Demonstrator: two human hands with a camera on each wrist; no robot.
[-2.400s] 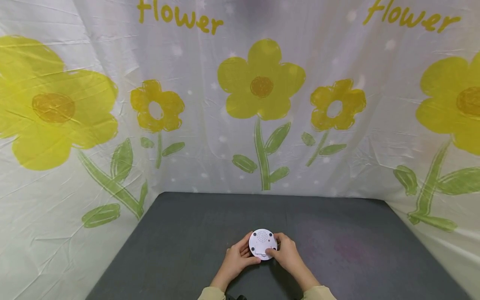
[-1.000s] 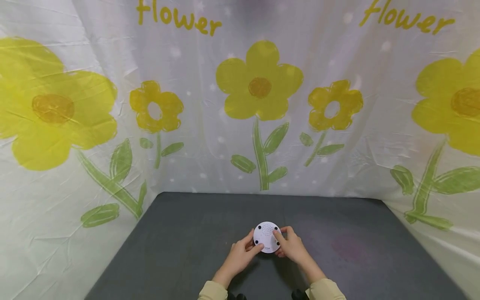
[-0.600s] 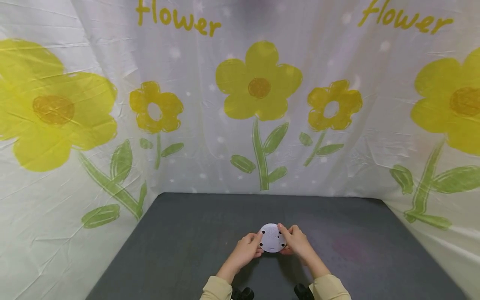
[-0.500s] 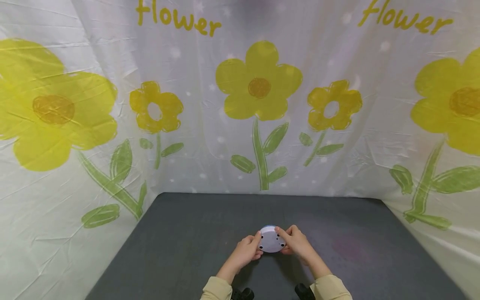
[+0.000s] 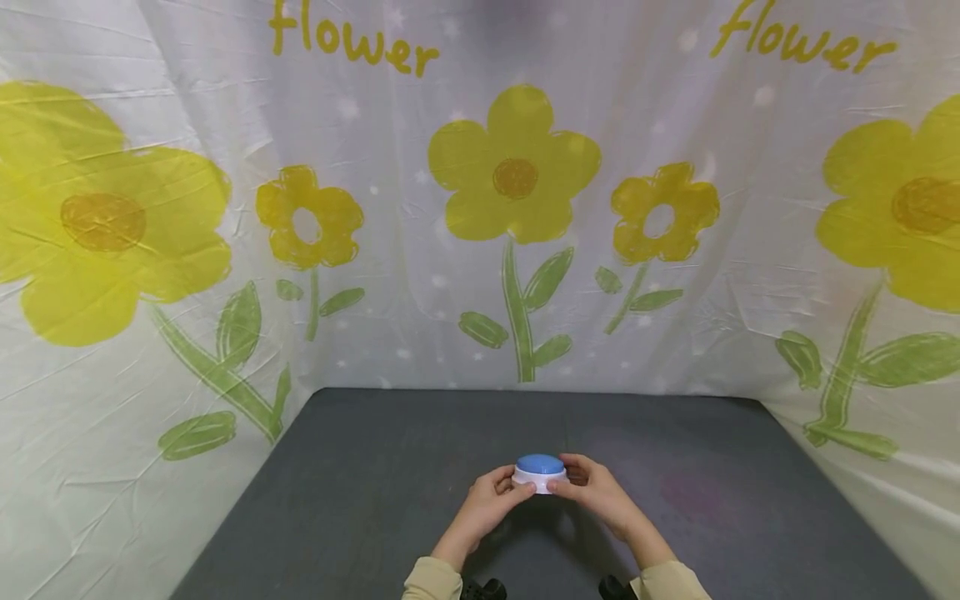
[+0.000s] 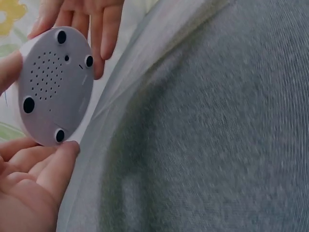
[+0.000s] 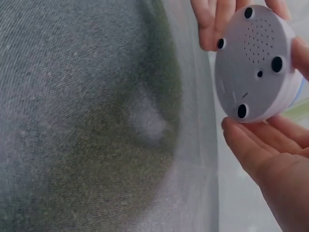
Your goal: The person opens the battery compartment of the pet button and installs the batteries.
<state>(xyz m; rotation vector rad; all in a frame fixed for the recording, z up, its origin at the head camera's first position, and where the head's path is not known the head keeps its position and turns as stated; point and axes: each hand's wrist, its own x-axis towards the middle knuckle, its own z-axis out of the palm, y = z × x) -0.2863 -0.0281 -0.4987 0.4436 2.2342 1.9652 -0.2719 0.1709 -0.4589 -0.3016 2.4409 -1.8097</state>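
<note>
A round push-button buzzer (image 5: 540, 464), with a blue dome on a white base, is held up over the dark table between both hands. My left hand (image 5: 482, 510) grips its left side, thumb at the front of the base. On the opposite side my right hand (image 5: 606, 502) holds it the same way. The buzzer's underside (image 6: 67, 104) faces down, showing black round feet, a patch of speaker holes and a small dark hole in the left wrist view. From the right wrist, a sliver of the blue dome (image 7: 300, 94) peeks past the white base.
The dark grey table (image 5: 375, 483) stretches out beneath the hands. White cloth (image 5: 405, 317) printed with yellow flowers hangs behind it and along both sides. Black wrist gear (image 5: 491, 589) shows by the cuffs at the lower edge.
The buzzer has been turned over: its white underside faced the head camera earlier, and now the blue dome is up. Both hands have shifted their grip to its sides.
</note>
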